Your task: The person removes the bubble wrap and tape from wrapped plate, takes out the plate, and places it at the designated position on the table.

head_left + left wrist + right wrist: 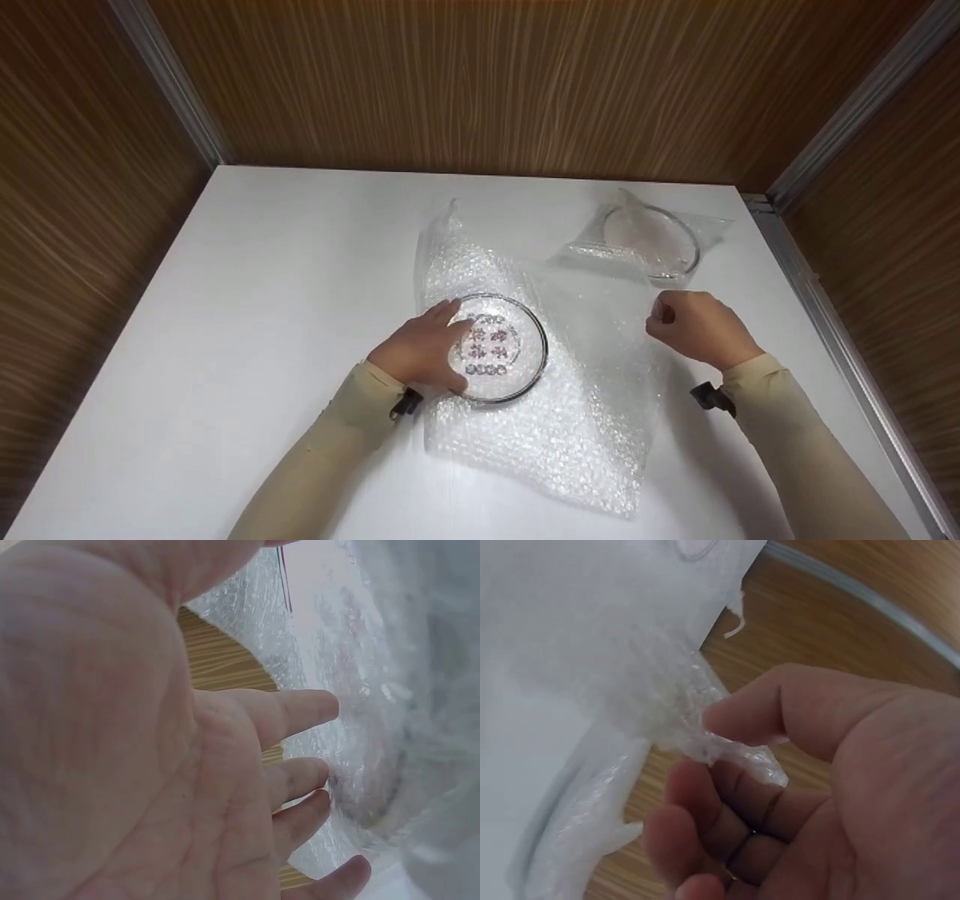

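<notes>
Right hand [701, 326] is pinching bubble wrap [525, 450]; left hand [421, 346], fingers extended, is touching a clear round dish [499, 349] to its right.

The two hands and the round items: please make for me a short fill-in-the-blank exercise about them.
In the head view, the left hand covers part of the ____ edge of the round item with printed marks.
The right hand pinches the bubble wrap between curled fingers and ____.
The round item at the back lies nearer to the ____ hand.
Missing words: left; thumb; right.
</notes>
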### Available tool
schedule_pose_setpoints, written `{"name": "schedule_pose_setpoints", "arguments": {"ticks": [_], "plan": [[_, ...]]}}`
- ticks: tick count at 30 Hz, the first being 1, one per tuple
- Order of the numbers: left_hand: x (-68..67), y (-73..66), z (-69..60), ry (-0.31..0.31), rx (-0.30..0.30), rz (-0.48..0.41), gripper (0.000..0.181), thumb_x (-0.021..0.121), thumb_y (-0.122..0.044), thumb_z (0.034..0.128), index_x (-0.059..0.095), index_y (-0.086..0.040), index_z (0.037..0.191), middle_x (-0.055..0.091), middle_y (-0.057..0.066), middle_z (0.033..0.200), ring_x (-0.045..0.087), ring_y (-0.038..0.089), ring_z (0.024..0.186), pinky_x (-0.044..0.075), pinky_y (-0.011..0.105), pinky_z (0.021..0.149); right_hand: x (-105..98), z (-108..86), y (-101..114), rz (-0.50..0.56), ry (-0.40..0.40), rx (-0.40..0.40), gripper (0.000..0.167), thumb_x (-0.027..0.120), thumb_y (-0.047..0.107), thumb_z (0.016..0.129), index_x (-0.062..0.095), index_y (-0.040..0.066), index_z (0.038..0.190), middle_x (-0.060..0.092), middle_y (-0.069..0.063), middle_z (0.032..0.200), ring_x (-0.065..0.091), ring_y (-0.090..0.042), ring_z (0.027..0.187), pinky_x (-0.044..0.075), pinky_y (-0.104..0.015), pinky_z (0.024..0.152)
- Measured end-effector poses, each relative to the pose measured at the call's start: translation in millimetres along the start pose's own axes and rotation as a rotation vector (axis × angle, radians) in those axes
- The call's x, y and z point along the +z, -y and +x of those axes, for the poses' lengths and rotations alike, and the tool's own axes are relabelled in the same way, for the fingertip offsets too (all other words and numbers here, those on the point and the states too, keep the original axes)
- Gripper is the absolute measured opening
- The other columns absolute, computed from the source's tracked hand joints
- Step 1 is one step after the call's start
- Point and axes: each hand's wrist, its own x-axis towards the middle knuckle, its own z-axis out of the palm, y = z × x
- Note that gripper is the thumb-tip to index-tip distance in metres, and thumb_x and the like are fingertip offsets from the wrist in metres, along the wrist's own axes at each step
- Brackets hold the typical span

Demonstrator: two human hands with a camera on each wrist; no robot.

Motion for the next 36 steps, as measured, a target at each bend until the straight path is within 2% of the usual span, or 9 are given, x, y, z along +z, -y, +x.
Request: {"name": "schedule_pose_setpoints", "arguments": {"ticks": [8,14,20,26,29,36], "plan": [[-3.2,-0.8,-8.8,0.005,-0.019,0.025,0.100,0.083,-0.035,0.0773,0.036,-0.009,0.161,0.012,0.019,0.172,0.009,0.035,0.159,0.022,0.056,0.124,8,3.6,-31,0.173,0.168,0.077,0.016,0.061,0.013,0.096,0.060,0.009,0.081,0.053,0.002,0.074,0.046,-0.015,0.067,0.039,-0.031,0.063],[-2.1,-3.4,-20.0,-0.011,-0.038,0.012,0.099,0.088,-0.032,0.0722,0.043,-0.006,0.156,0.022,0.023,0.168,0.019,0.038,0.157,0.027,0.056,0.122,23,2.6,-40,0.250,0.282,0.092,0.025,0.062,0.016,0.099,0.054,0.009,0.076,0.052,0.002,0.073,0.046,-0.015,0.067,0.040,-0.029,0.061],[-1.0,-7.7,-27.6,-0.023,-0.059,-0.002,0.096,0.092,-0.030,0.0687,0.050,-0.007,0.152,0.030,0.024,0.165,0.028,0.040,0.152,0.029,0.058,0.120,39,7.1,-48,0.287,0.325,0.089,0.028,0.062,0.014,0.096,0.053,0.011,0.070,0.052,0.003,0.067,0.047,-0.013,0.062,0.040,-0.028,0.057],[1.5,-10.4,-28.0,-0.031,-0.054,-0.001,0.094,0.093,-0.031,0.0672,0.053,-0.006,0.149,0.030,0.025,0.165,0.029,0.041,0.151,0.032,0.059,0.118,46,11.1,-60,0.346,0.390,0.172,0.026,0.063,0.013,0.089,0.049,0.015,0.067,0.048,0.005,0.064,0.045,-0.013,0.061,0.038,-0.027,0.057],[3.3,-10.0,-26.6,-0.045,-0.047,0.017,0.092,0.093,-0.032,0.0670,0.055,-0.006,0.147,0.032,0.025,0.164,0.032,0.042,0.150,0.035,0.059,0.116,48,12.7,-63,0.363,0.428,0.187,0.027,0.066,0.014,0.087,0.048,0.015,0.068,0.046,0.005,0.063,0.044,-0.014,0.061,0.037,-0.026,0.058],[5.7,-11.6,-24.5,-0.071,-0.027,0.076,0.088,0.094,-0.036,0.0663,0.059,-0.003,0.140,0.040,0.026,0.156,0.041,0.045,0.140,0.045,0.059,0.106,46,18.8,-60,0.307,0.531,0.164,0.027,0.068,0.015,0.089,0.053,0.013,0.067,0.049,0.005,0.061,0.045,-0.011,0.058,0.039,-0.025,0.056]]}}
